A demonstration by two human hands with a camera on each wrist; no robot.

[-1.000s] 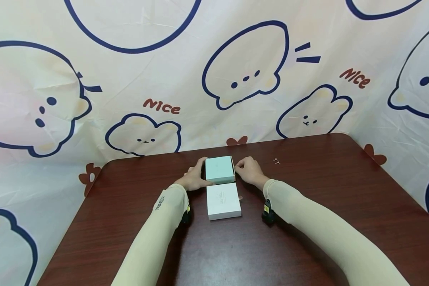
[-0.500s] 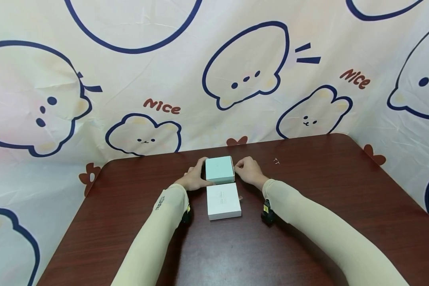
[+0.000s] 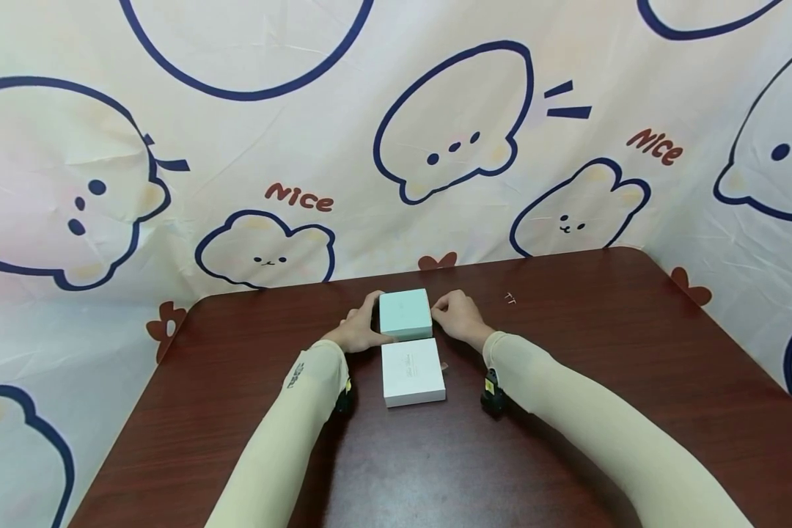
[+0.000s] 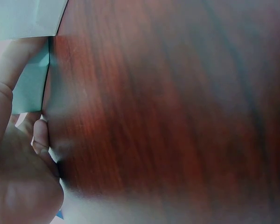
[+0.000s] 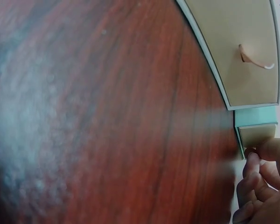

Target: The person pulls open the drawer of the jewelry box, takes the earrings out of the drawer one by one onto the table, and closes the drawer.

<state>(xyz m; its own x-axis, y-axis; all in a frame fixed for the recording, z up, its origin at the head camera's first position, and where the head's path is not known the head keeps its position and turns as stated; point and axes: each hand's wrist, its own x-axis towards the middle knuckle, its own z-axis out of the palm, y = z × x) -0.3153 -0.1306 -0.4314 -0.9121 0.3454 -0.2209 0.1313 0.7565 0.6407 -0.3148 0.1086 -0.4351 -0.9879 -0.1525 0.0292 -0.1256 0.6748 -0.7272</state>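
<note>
The mint-green drawer box (image 3: 405,314) lies near the back of the table. My left hand (image 3: 355,327) grips it from the left, thumb along its near side and fingers around the far side. At its right end, my right hand (image 3: 458,314) has thumb and index finger together against the tan drawer front (image 5: 256,135), pinching at its middle; the pull tab there is hidden by the fingertips. Directly in front of it stands a white drawer box (image 3: 412,370). A ribbon pull (image 5: 255,59) sticks out of the white box's tan end.
Two small pale T-shaped pieces (image 3: 510,298) lie on the dark wood table (image 3: 567,345), right of my right hand. A cartoon-printed cloth (image 3: 356,169) hangs behind the table and along its sides.
The mint box's drawer has slid left into its sleeve, and the gap at its right end has gone. My right hand has shifted slightly left with it; my left hand stays put.
</note>
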